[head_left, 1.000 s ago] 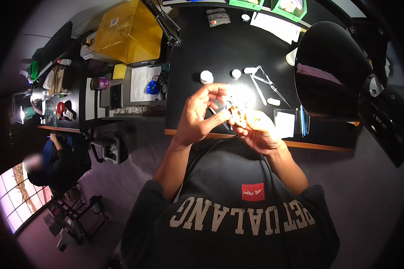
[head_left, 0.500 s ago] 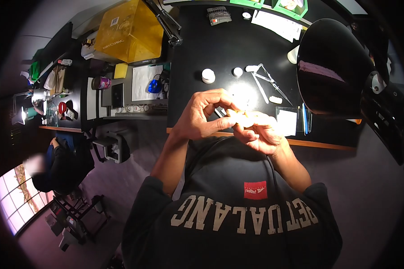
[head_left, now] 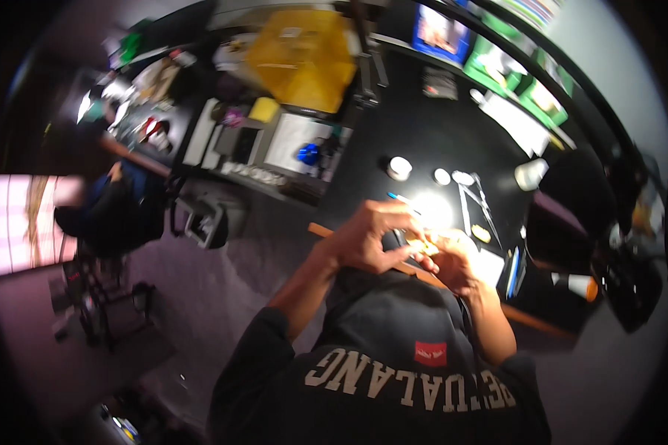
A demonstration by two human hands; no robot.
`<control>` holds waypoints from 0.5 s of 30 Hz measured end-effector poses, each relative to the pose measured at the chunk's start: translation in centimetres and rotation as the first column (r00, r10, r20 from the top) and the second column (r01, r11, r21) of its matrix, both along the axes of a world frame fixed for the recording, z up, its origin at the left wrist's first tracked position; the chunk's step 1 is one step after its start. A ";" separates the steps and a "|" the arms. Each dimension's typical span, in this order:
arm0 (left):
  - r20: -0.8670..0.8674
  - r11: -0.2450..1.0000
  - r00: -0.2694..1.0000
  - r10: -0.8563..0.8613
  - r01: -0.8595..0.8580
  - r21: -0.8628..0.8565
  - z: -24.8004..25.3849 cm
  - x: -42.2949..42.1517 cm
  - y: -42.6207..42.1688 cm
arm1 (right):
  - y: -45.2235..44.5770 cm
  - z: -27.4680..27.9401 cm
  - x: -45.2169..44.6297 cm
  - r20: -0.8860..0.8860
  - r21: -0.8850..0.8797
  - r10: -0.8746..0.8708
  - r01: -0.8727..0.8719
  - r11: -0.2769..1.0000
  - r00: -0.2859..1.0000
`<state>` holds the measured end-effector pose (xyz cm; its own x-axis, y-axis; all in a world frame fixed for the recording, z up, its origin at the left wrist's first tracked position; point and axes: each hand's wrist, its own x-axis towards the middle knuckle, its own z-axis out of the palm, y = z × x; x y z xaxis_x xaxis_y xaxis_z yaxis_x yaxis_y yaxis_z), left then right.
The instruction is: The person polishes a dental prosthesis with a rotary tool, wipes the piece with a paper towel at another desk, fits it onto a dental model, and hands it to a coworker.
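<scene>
Both hands meet under a bright lamp spot at the desk's front edge. My left hand [head_left: 371, 236] has its thumb and fingers curled toward a small yellowish piece [head_left: 420, 247]. From the other side my right hand [head_left: 456, 261] pinches the same piece, its fingers bent round it. Glare and blur hide the piece's shape. Beyond the hands stand a white jar [head_left: 399, 168] and a smaller white round container [head_left: 441, 176]. A metal caliper-like tool [head_left: 465, 204] lies to their right, with a small yellowish block [head_left: 481, 233] beside it.
A black lamp head [head_left: 564, 215] hangs at the right. Papers [head_left: 516, 122] and green bins [head_left: 497, 63] are at the back. A yellow transparent cover [head_left: 302, 59] stands on the left bench. Another person [head_left: 115, 208] sits at the far left.
The view has swung and tilted, so the desk appears lower and further right, and the picture is blurred. The left hand's fingers have closed in toward the piece since the earliest frame.
</scene>
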<state>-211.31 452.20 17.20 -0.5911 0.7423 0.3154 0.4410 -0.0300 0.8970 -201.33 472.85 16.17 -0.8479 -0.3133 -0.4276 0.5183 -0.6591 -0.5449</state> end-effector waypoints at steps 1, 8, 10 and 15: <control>-0.004 0.999 0.999 0.034 -0.034 -0.012 -0.2 0.7 -0.8 | -0.4 0.0 0.0 0.009 0.022 -0.010 0.010 1.000 1.000; -0.061 0.944 0.944 0.325 -0.327 -0.031 -1.1 7.0 -2.9 | -0.4 0.2 -1.6 0.084 0.136 0.381 -0.390 0.911 0.921; -0.124 0.921 0.915 0.383 -0.389 -0.020 -0.9 8.3 -3.3 | -0.7 0.1 -2.1 0.029 0.176 0.472 -0.469 0.866 0.881; -0.203 0.724 0.711 0.674 -0.689 -0.009 -0.4 8.7 -6.7 | -1.3 -0.3 -2.3 -0.185 0.396 0.381 -0.286 0.872 0.906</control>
